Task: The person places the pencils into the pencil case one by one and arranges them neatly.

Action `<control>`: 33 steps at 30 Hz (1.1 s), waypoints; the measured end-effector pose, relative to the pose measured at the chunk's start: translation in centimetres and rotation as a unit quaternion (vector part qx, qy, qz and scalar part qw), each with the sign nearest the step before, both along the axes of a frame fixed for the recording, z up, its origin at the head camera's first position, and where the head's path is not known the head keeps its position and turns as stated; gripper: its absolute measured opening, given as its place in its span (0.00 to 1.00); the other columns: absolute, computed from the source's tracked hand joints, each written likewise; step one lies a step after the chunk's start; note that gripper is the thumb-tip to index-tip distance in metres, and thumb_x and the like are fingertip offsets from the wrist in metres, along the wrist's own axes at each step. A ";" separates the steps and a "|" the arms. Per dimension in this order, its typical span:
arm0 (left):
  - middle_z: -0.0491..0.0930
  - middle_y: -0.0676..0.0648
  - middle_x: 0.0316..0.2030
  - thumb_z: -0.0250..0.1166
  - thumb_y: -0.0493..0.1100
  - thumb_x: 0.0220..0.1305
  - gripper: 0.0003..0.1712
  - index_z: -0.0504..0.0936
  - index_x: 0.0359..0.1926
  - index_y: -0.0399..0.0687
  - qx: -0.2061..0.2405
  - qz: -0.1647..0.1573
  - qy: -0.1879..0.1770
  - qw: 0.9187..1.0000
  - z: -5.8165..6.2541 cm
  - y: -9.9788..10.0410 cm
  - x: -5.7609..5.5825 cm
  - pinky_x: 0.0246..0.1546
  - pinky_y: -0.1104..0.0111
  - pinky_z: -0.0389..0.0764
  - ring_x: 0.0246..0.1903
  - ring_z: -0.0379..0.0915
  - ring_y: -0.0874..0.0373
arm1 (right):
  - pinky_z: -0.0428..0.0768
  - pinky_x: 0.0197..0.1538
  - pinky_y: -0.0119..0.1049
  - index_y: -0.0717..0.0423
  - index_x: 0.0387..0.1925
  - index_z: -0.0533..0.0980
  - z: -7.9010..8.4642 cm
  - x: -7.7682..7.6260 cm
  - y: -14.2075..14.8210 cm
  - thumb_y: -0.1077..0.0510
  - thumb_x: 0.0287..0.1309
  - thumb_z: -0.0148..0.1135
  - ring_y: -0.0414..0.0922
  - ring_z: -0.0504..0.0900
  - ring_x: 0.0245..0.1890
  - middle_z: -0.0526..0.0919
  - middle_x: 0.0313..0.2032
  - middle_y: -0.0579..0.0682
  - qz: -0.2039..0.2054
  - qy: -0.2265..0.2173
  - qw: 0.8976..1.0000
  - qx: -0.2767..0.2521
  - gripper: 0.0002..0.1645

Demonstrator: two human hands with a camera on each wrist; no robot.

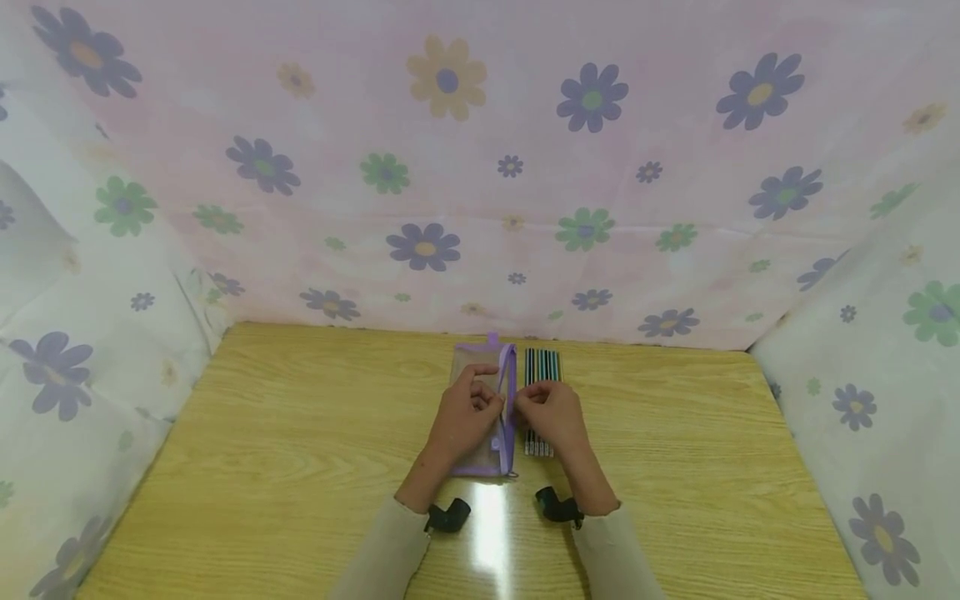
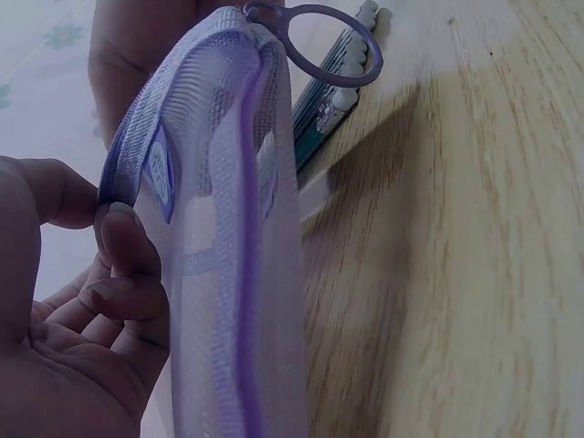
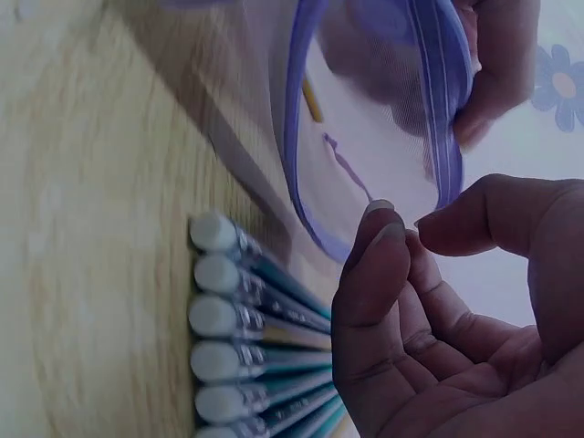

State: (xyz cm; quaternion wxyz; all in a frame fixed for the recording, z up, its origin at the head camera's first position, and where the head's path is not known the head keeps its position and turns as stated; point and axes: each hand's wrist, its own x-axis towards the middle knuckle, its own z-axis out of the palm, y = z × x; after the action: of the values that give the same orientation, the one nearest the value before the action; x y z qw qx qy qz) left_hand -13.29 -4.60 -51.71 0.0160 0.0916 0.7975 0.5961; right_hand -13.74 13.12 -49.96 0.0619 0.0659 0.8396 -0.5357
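Note:
A mesh zip pouch [image 1: 471, 461] with purple trim lies on the table, its zip side standing up and the mouth parted. My left hand [image 1: 467, 417] pinches one zip edge [image 2: 132, 155] between thumb and fingertip, the other fingers curled. From the opposite side my right hand [image 1: 555, 412] pinches the rim of the mouth with thumb and index finger. A thin yellow stick [image 3: 313, 99] shows through the opening. Beside the pouch, partly under my right hand, several dark and teal pencils [image 3: 260, 315] with white erasers lie in a row.
A metal-looking ring [image 2: 333, 46] hangs from the near end of the zip. The wooden table [image 1: 300, 433] ends at a flowered cloth [image 1: 465, 200] at the back and sides. A black wrist device [image 1: 450, 517] sits on each wrist.

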 end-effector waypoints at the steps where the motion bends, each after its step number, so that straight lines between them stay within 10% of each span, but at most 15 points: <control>1: 0.84 0.52 0.29 0.66 0.36 0.72 0.25 0.75 0.67 0.46 0.000 0.000 -0.002 1.000 0.0 0.0 0.0 0.28 0.71 0.77 0.24 0.78 0.60 | 0.85 0.28 0.38 0.63 0.35 0.87 0.0 0.0 0.2 0.61 0.60 0.67 0.45 0.86 0.24 0.87 0.27 0.52 -0.002 0.001 1.000 0.005 0.08; 33: 0.84 0.51 0.28 0.68 0.36 0.73 0.24 0.77 0.67 0.47 0.008 0.003 -0.006 1.000 0.3 -0.3 0.0 0.28 0.71 0.77 0.24 0.77 0.59 | 0.83 0.33 0.45 0.63 0.34 0.86 -0.1 -0.7 4.8 0.60 0.59 0.68 0.50 0.84 0.28 0.87 0.31 0.56 -0.059 0.045 0.976 0.206 0.08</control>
State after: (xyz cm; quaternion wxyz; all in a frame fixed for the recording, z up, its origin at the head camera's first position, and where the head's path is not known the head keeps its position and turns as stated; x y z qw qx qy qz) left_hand -13.25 -4.89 -51.45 0.0184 0.0854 0.7930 0.6029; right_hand -14.45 17.94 -50.07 -0.0226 0.1019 0.9285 -0.3563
